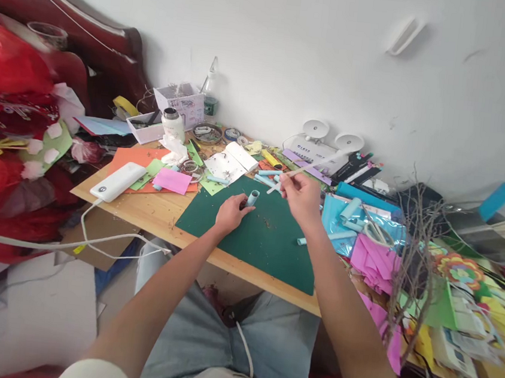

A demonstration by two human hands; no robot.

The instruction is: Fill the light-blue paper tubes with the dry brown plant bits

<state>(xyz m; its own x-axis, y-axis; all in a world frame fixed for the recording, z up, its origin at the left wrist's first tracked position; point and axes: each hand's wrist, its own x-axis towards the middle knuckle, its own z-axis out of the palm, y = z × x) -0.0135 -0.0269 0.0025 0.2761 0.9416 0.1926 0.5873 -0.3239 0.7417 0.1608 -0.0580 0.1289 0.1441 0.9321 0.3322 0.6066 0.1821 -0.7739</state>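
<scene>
My left hand (231, 212) rests on the dark green cutting mat (273, 248) and pinches a small light-blue rolled paper tube (252, 198) held upright. My right hand (300, 195) hovers just right of it, fingers closed around a thin white stick (302, 171) that angles up and to the right. More light-blue rolled tubes (268, 174) lie beyond the mat's far edge. One more tube (303, 241) lies on the mat near my right wrist.
A white power bank (118, 181) with a cable sits at the table's left end. Pink sticky notes (172, 180), orange paper (136, 157), a white bottle (173, 124), pink paper (374, 259), dry twigs (412, 254) and a white lamp base (317, 151) crowd the wooden table (160, 212).
</scene>
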